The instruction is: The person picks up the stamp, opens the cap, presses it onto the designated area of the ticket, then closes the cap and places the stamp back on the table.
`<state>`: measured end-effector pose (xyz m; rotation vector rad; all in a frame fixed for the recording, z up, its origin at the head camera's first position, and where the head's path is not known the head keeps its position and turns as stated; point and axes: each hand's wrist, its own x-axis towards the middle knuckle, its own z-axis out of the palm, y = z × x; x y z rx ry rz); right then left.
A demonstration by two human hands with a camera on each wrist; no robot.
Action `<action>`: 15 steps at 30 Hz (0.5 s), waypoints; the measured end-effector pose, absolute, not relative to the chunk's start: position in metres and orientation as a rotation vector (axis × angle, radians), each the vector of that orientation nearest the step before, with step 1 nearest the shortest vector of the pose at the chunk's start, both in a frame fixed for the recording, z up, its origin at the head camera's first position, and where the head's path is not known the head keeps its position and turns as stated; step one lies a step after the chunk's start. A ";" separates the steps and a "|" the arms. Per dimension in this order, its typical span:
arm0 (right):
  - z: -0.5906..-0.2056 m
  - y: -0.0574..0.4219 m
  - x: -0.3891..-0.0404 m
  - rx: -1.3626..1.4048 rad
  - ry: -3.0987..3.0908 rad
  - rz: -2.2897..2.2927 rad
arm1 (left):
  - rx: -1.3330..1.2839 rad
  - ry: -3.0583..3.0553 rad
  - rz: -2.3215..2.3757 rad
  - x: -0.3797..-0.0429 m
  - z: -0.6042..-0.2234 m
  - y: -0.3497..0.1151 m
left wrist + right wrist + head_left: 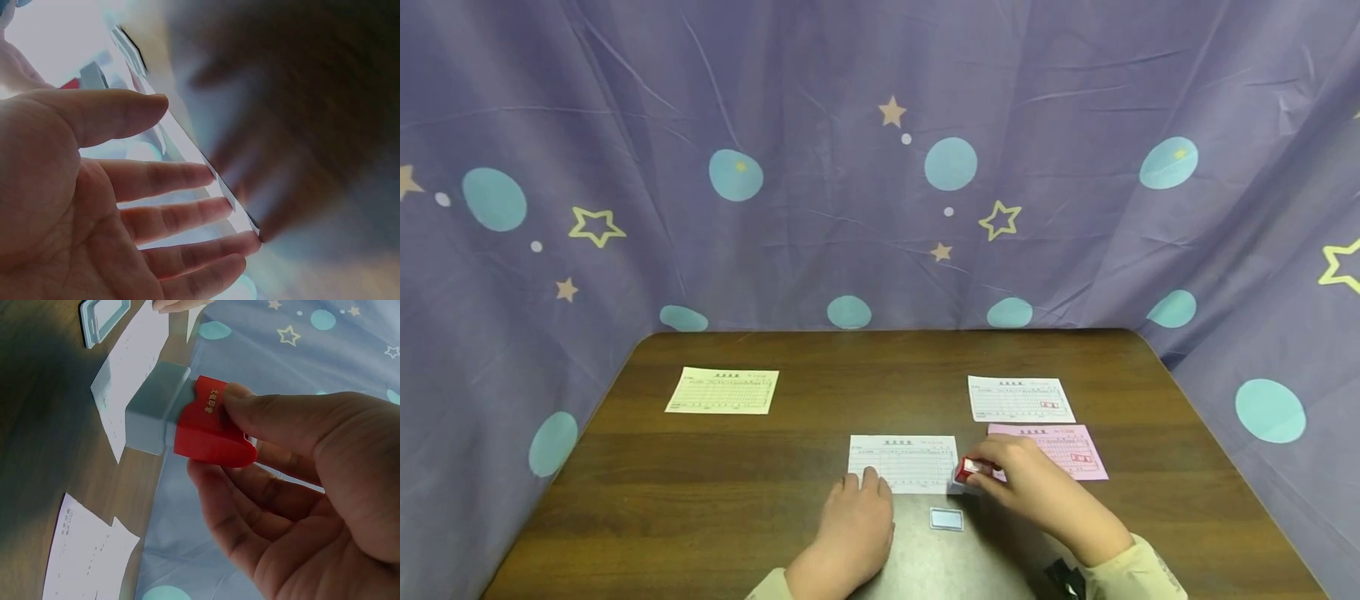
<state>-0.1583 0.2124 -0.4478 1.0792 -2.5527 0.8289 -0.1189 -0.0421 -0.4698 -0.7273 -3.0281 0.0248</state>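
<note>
My right hand (1026,475) pinches a red self-inking stamp (209,422) between thumb and fingers, at the right edge of a white printed slip (902,467). The stamp's pale blue-grey lower part (150,412) faces that slip in the right wrist view; whether it touches the paper, I cannot tell. My left hand (857,529) rests its fingertips on the slip's lower left edge, its fingers (165,175) extended and holding nothing. A small light-blue stamp cap (946,519) lies on the table just below the slip.
A pink slip (1090,471) with a red stamp mark lies partly behind my right hand. Beyond it is a white slip (1022,400), also marked in red. At the back left lies a yellow slip (722,392). A purple curtain (820,250) surrounds the brown table (647,500).
</note>
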 end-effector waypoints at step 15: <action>-0.457 0.196 -0.173 1.133 -2.562 0.766 | -0.746 -2.940 0.112 -0.113 -0.474 -0.028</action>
